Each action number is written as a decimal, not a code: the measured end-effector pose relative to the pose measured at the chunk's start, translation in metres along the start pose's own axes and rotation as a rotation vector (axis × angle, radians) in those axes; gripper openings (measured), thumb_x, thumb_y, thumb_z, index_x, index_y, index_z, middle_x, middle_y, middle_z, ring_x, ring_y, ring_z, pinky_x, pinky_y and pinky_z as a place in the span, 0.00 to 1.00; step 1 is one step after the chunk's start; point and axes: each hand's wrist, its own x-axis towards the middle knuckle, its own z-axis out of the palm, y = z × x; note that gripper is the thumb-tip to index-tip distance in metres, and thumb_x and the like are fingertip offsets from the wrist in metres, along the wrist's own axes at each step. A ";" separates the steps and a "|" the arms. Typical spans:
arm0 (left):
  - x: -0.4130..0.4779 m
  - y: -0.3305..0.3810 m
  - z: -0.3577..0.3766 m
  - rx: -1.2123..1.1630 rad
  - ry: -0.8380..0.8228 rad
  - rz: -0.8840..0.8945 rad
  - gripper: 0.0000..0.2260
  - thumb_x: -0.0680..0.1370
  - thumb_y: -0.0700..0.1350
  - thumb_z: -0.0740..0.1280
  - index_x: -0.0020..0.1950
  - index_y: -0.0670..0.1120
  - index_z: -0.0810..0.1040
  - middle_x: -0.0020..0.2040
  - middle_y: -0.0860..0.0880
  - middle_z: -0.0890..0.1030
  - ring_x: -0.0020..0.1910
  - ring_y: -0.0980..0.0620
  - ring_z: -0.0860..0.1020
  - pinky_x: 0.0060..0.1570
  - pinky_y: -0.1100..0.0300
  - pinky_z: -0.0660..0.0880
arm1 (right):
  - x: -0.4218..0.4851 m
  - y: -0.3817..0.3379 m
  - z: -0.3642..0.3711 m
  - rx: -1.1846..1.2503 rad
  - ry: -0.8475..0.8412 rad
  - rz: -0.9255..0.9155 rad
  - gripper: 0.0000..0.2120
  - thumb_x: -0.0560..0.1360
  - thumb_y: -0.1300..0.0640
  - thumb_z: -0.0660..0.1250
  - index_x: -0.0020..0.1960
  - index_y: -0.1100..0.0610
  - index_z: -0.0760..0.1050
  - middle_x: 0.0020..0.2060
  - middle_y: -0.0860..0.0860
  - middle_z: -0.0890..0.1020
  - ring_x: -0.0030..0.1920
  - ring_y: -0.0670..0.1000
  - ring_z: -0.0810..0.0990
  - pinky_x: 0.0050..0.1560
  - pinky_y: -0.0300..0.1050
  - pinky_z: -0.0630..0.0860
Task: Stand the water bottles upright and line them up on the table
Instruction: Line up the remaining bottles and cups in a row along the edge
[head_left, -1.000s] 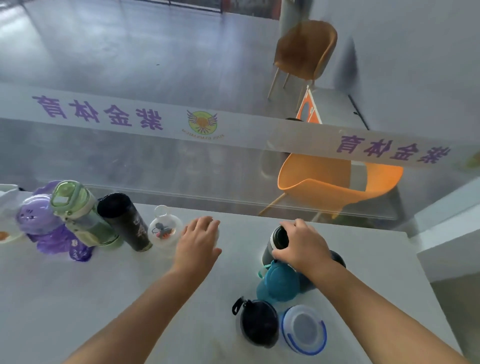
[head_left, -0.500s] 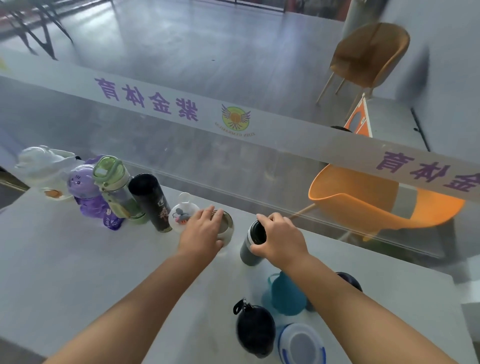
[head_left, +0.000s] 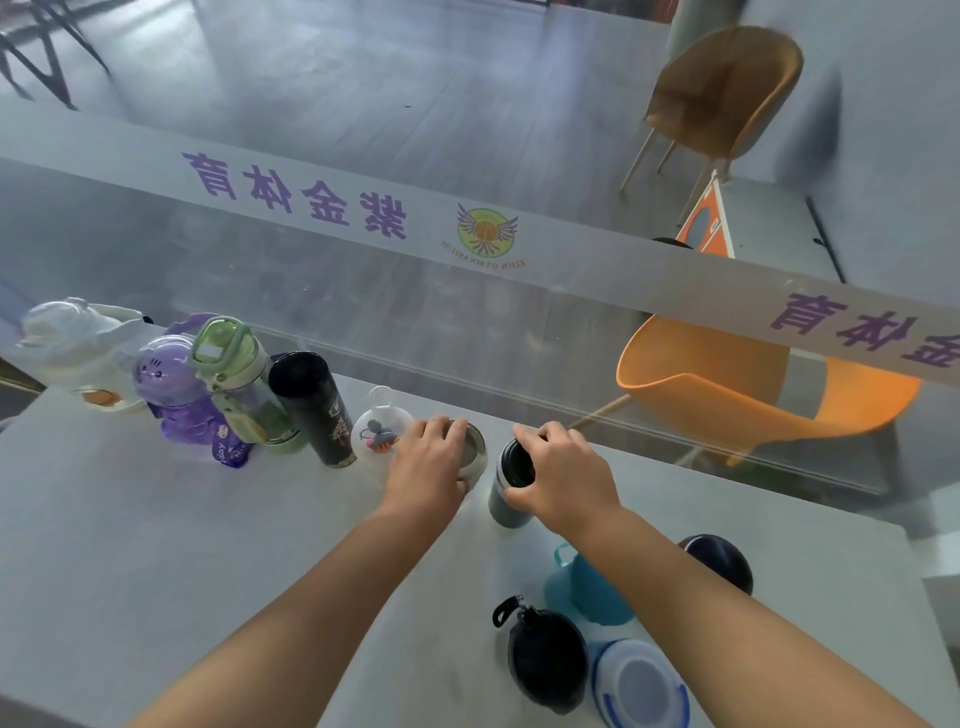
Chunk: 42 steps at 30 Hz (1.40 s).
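Note:
A row of upright bottles stands along the table's far left edge: a purple cat-lid bottle (head_left: 171, 387), a green-lidded bottle (head_left: 236, 384), a black tumbler (head_left: 314, 408) and a small white bottle (head_left: 376, 428). My left hand (head_left: 428, 462) grips a silver-rimmed white bottle (head_left: 475, 452) beside them. My right hand (head_left: 563, 475) holds the top of a grey bottle (head_left: 506, 499) with a black cap, standing upright just right of it. Nearer me stand a teal bottle (head_left: 592, 592), a black bottle (head_left: 545, 660), a blue-rimmed clear bottle (head_left: 639, 686) and a dark one (head_left: 719, 561).
A white table (head_left: 130, 545) stands against a glass wall (head_left: 519, 332) with a printed band. A white bag (head_left: 72, 343) lies at the far left corner. Beyond the glass are an orange chair (head_left: 753, 395) and a brown chair (head_left: 722, 93).
My right hand has carried the grey bottle from the near cluster to the far edge, beside the white bottle under my left hand. The view has shifted right and forward.

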 end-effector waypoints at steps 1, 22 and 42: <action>0.000 0.000 -0.001 0.007 -0.003 0.005 0.28 0.72 0.44 0.67 0.70 0.44 0.61 0.67 0.46 0.69 0.64 0.46 0.65 0.65 0.57 0.61 | -0.001 -0.001 0.001 -0.005 -0.001 -0.005 0.31 0.71 0.43 0.67 0.70 0.49 0.62 0.59 0.53 0.74 0.58 0.55 0.71 0.53 0.48 0.74; -0.023 0.087 -0.029 -0.118 0.012 0.451 0.28 0.74 0.58 0.64 0.70 0.50 0.62 0.70 0.52 0.68 0.68 0.51 0.63 0.69 0.56 0.57 | -0.080 0.077 -0.040 0.056 0.115 0.265 0.25 0.73 0.46 0.67 0.67 0.51 0.68 0.64 0.49 0.74 0.62 0.51 0.72 0.62 0.44 0.70; -0.022 0.138 0.016 0.200 -0.383 0.746 0.28 0.69 0.52 0.70 0.66 0.48 0.66 0.58 0.46 0.75 0.54 0.46 0.71 0.52 0.54 0.71 | -0.124 0.119 -0.009 0.078 0.065 0.356 0.29 0.70 0.49 0.69 0.69 0.49 0.64 0.60 0.49 0.74 0.59 0.51 0.70 0.51 0.42 0.76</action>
